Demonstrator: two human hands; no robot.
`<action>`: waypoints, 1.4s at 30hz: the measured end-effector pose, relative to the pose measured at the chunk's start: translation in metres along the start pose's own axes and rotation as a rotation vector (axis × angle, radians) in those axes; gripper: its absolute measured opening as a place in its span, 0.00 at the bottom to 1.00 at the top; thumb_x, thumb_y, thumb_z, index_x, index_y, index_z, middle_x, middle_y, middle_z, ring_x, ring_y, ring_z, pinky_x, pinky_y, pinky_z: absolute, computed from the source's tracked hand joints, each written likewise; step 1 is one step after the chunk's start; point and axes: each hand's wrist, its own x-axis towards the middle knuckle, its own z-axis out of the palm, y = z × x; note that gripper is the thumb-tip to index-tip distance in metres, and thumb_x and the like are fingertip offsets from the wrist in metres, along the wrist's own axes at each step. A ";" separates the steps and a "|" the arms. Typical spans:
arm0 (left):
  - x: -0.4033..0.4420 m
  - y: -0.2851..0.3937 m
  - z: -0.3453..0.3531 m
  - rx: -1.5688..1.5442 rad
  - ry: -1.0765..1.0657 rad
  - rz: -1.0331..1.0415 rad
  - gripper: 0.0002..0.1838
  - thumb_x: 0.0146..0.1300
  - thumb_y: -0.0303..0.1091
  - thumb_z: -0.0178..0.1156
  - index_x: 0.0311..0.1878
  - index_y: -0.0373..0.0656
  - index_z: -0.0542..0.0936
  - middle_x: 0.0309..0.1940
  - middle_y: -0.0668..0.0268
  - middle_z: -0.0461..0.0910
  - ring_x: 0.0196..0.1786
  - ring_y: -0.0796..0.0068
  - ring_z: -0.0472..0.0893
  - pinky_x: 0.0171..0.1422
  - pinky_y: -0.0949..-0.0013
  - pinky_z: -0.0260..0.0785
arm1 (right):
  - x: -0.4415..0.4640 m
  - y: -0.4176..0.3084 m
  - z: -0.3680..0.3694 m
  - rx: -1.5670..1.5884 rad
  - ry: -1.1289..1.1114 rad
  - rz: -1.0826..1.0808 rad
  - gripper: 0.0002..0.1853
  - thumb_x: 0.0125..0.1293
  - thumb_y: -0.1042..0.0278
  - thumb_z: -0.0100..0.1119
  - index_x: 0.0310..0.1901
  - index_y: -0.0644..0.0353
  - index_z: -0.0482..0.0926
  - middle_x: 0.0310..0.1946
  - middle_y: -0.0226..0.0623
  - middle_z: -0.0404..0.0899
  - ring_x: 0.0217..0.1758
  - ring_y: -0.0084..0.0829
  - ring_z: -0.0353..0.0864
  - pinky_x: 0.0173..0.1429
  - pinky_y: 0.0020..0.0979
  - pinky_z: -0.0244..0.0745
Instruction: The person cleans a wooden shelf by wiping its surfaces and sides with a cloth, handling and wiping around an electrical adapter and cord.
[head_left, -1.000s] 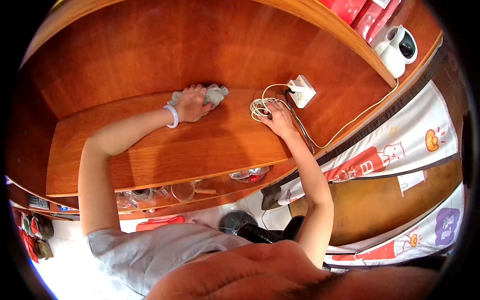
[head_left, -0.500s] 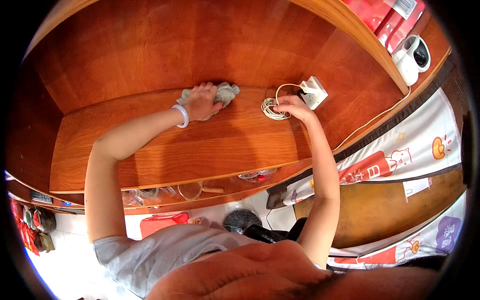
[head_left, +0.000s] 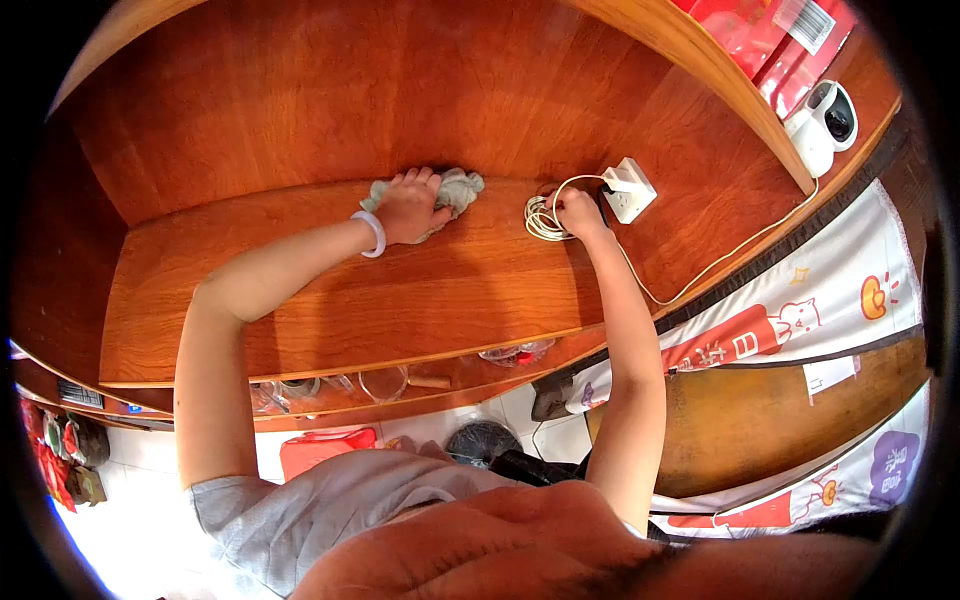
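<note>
My left hand point(head_left: 405, 210), with a pale bangle point(head_left: 371, 235) at the wrist, presses a crumpled grey cloth point(head_left: 461, 190) against the back of the wooden shelf point(head_left: 400, 310). Its fingers are bent over the cloth and cover part of it. My right hand point(head_left: 579, 214) has its fingers curled at a coiled white cable point(head_left: 541, 221) on the shelf's right part; the fingertips are partly hidden. A loop of the cable runs to a white socket block point(head_left: 632, 192), where a black plug or cord also shows.
A white camera point(head_left: 828, 125) stands at the upper right beside red packages point(head_left: 770, 45). Its cord point(head_left: 735, 250) trails along the wood. A printed curtain point(head_left: 790, 310) hangs on the right. Below the shelf lie glassware point(head_left: 384, 384) and a red bag point(head_left: 325, 448).
My right hand has turned and curled its fingers in at the coil, beneath the cable loop. My left hand and the cloth have shifted slightly right.
</note>
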 end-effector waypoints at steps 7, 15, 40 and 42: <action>0.001 0.001 -0.005 -0.017 -0.056 0.012 0.28 0.58 0.50 0.51 0.49 0.31 0.68 0.49 0.48 0.68 0.53 0.52 0.67 0.58 0.57 0.57 | -0.012 -0.010 -0.006 0.053 0.245 -0.159 0.07 0.49 0.72 0.61 0.31 0.63 0.79 0.32 0.45 0.79 0.38 0.42 0.79 0.43 0.34 0.73; -0.001 0.002 -0.004 -0.022 -0.057 0.002 0.28 0.59 0.49 0.50 0.50 0.30 0.67 0.50 0.46 0.68 0.54 0.50 0.67 0.59 0.56 0.57 | -0.043 -0.003 -0.028 0.633 0.296 0.000 0.03 0.58 0.82 0.47 0.31 0.66 0.72 0.20 0.37 0.74 0.17 0.25 0.75 0.22 0.28 0.70; -0.005 0.004 -0.015 -0.065 0.113 0.197 0.28 0.59 0.48 0.52 0.52 0.32 0.67 0.52 0.46 0.68 0.53 0.51 0.68 0.57 0.58 0.60 | -0.052 -0.030 0.006 -0.257 0.209 -0.074 0.23 0.58 0.47 0.53 0.38 0.63 0.74 0.41 0.51 0.74 0.34 0.49 0.78 0.36 0.44 0.74; 0.001 0.008 -0.038 -0.167 -0.037 0.147 0.27 0.59 0.47 0.53 0.53 0.34 0.67 0.51 0.47 0.68 0.52 0.50 0.69 0.56 0.59 0.61 | -0.051 -0.014 0.014 -0.212 0.329 -0.183 0.13 0.58 0.58 0.54 0.32 0.62 0.73 0.24 0.49 0.77 0.27 0.50 0.77 0.33 0.44 0.72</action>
